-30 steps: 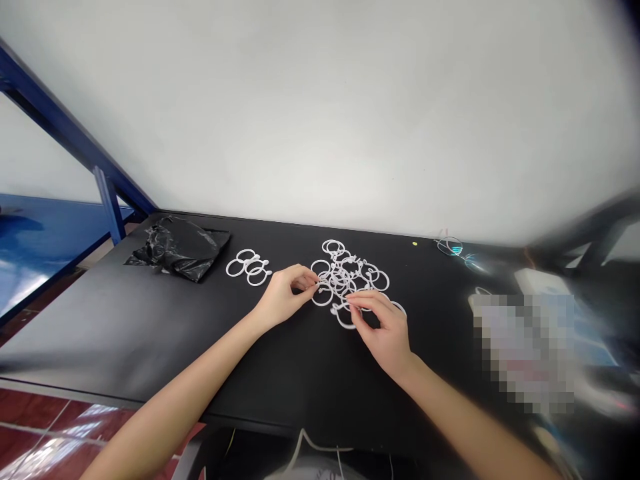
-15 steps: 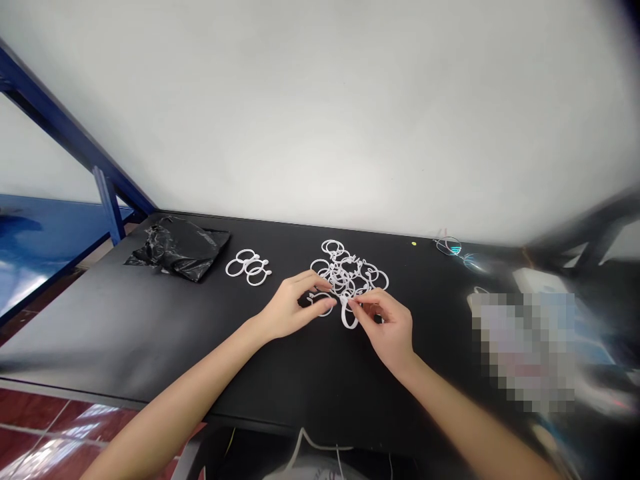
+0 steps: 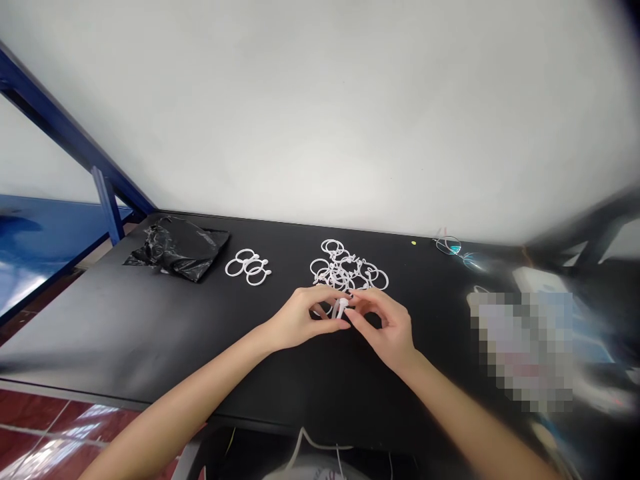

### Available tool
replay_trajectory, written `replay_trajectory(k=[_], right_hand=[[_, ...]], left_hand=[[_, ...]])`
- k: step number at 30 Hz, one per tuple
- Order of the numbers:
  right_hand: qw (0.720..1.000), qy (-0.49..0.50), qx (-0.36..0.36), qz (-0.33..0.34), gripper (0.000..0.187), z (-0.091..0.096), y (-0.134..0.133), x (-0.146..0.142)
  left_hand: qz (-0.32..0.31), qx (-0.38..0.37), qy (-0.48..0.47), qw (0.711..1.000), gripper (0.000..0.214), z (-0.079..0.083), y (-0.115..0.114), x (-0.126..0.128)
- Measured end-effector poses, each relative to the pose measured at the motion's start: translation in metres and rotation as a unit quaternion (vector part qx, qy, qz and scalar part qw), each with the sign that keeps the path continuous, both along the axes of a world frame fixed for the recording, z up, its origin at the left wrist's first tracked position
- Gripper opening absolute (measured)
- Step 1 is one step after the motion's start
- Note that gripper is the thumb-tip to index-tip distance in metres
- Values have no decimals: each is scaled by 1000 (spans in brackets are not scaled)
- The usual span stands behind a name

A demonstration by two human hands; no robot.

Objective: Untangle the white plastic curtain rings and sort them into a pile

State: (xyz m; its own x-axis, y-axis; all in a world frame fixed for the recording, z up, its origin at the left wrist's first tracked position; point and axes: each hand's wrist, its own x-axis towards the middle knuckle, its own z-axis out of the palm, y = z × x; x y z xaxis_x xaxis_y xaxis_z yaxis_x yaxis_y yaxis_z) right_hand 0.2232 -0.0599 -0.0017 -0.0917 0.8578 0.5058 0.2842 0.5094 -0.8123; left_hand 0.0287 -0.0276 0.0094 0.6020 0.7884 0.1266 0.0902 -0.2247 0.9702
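A heap of white plastic rings [image 3: 350, 270] lies on the black table [image 3: 150, 320], just beyond my hands. My left hand [image 3: 300, 320] and my right hand [image 3: 387, 327] meet near the table's middle, fingertips pinched together on one white ring [image 3: 341, 308] held edge-on between them. Both hands are closed on that ring. A small group of white rings [image 3: 249, 267] lies apart to the left of the heap.
A crumpled black plastic bag [image 3: 175, 248] sits at the table's back left. A blue metal frame [image 3: 105, 193] stands beyond the left edge. A small wire item [image 3: 450, 245] lies at the back right, and a blurred-out area covers the right side. A white wall rises behind.
My hands drew back from the heap toward me and came together. The ring my right hand lifted is now pinched by both hands.
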Motion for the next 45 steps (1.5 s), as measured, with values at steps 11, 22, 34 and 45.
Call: replay_trajectory(k=[11,22,34,45], right_hand=[[998,5,-8,59,16,-3,-4,-6],[995,50,-78,46,39,-11,-3,-2],[998,13,-50,39,20,-9,-4,-4],[990,-119,-1,80,18,-10,-1,-5]], left_hand=[[-46,83,71,993,31,9,1,-3],[182,201,269,924,29,12,32,-55],[327,130,527,774,40,13,50,-119],[342,223,362,838,37,15,50,-100]])
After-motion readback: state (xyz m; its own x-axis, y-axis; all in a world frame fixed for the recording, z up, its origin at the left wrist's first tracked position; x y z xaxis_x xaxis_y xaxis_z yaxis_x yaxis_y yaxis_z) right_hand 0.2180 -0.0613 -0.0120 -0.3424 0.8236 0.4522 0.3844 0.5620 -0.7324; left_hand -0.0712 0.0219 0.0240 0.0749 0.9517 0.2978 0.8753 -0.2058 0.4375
